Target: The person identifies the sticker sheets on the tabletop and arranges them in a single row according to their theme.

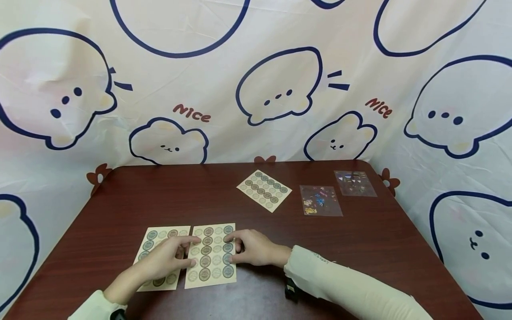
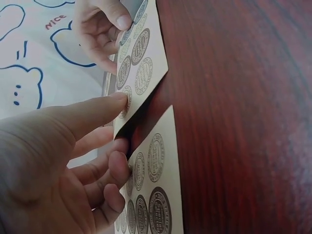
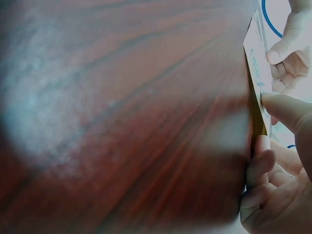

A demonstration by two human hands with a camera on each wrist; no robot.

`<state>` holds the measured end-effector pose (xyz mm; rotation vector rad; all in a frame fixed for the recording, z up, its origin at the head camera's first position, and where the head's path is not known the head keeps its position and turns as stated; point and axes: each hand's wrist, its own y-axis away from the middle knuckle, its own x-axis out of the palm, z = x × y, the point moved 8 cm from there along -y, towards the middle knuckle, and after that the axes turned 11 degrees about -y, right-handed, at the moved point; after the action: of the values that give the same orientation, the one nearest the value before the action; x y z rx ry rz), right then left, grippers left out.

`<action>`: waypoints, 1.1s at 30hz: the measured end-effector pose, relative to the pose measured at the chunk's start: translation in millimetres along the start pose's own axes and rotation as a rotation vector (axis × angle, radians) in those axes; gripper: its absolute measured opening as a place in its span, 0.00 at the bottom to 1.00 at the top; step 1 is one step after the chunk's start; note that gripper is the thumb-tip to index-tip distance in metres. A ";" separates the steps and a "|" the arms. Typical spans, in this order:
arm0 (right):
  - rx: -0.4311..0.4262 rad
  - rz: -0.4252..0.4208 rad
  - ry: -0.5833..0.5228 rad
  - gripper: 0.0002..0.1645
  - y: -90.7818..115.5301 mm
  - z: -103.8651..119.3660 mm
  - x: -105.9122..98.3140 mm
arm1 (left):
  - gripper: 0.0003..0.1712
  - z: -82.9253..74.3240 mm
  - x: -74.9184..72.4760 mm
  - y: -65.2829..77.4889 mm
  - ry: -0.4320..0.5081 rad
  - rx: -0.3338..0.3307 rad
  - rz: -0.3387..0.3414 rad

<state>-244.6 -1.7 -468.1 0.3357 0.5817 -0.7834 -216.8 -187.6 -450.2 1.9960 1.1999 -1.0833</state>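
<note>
A cream sticker sheet (image 1: pixel 216 255) with columns of round seal stickers is held by both hands, its edges lifted slightly off the table. My left hand (image 1: pixel 166 257) pinches its left edge, thumb on top and fingers underneath. On the opposite edge my right hand (image 1: pixel 256 248) pinches it the same way. Beneath the left hand lies a second sticker sheet (image 1: pixel 152 234) of the same kind, partly covered by that hand. In the left wrist view, the curled lower fingers of the left hand (image 2: pixel 73 161) overlap this second sheet (image 2: pixel 156 161).
A third round-seal sheet (image 1: pixel 264 191) lies turned at an angle farther back on the dark wood table (image 1: pixel 192 195). To its right are two clear plastic sheets (image 1: pixel 330 195) (image 1: pixel 366 189) with small colourful stickers. A printed cloth (image 1: pixel 224 142) hangs behind the table.
</note>
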 end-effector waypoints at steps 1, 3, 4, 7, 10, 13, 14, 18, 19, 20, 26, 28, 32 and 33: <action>0.002 -0.001 0.005 0.26 -0.3 -0.3 0.3 | 0.31 -0.5 0.1 -0.3 -0.003 0.004 0.004; 0.006 -0.003 0.021 0.26 -0.7 -1.1 0.8 | 0.30 -0.4 0.5 -1.4 -0.011 0.004 0.013; 0.007 -0.005 0.027 0.26 -0.9 -1.2 0.9 | 0.30 -0.2 0.4 -1.8 -0.017 0.002 0.014; 0.013 -0.006 0.040 0.26 -1.5 -1.7 1.5 | 0.30 0.0 0.2 -2.8 -0.025 0.001 0.019; 0.015 -0.004 0.040 0.26 -1.7 -2.0 1.8 | 0.30 -1.1 0.3 -3.2 -0.025 0.015 0.025; 0.014 0.001 0.039 0.26 -2.0 -2.5 2.1 | 0.30 -1.6 1.5 -3.6 -0.029 0.025 0.034; 0.014 0.003 0.039 0.26 -2.0 -2.5 2.2 | 0.30 -1.7 1.7 -3.7 -0.031 0.025 0.036; 0.016 0.006 0.050 0.25 -2.6 -2.9 2.0 | 0.30 -1.8 1.5 -4.2 -0.051 0.018 0.036; 0.017 0.008 0.052 0.25 -2.9 -2.8 2.0 | 0.30 -1.8 1.2 -4.2 -0.054 0.014 0.035; 0.020 0.010 0.054 0.25 -3.1 -2.9 2.0 | 0.30 -1.7 0.7 -4.4 -0.058 0.011 0.032; 0.031 0.015 0.062 0.26 -4.1 -2.4 1.3 | 0.29 -2.5 -0.7 -4.7 -0.077 0.007 0.022; 0.032 0.014 0.068 0.26 -4.2 -2.2 1.2 | 0.29 -3.0 -0.7 -4.6 -0.076 0.012 0.022; 0.029 0.013 0.078 0.26 -3.9 -2.1 1.6 | 0.30 -1.7 0.1 -4.8 -0.077 0.005 0.026; 0.028 0.012 0.079 0.26 -3.7 -2.2 1.8 | 0.30 -1.3 0.3 -4.9 -0.078 0.001 0.028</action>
<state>-247.2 -4.2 -471.2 0.3972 0.6424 -0.7697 -220.6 -184.3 -450.0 1.9472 1.1283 -1.1375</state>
